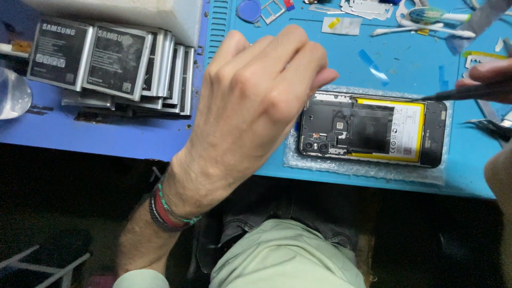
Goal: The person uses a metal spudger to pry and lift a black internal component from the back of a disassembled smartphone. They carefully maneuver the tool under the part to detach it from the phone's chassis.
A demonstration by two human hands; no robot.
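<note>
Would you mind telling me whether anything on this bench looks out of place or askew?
The opened phone lies backless on bubble wrap, its battery exposed. The stack of flat batteries at the left is fanned unevenly. Small parts and swabs lie scattered along the mat's far edge. Nothing looks spilled.

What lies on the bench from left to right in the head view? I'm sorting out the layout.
Stack of phone batteries → left hand → opened phone on bubble wrap → right hand holding a thin dark tool.
</note>
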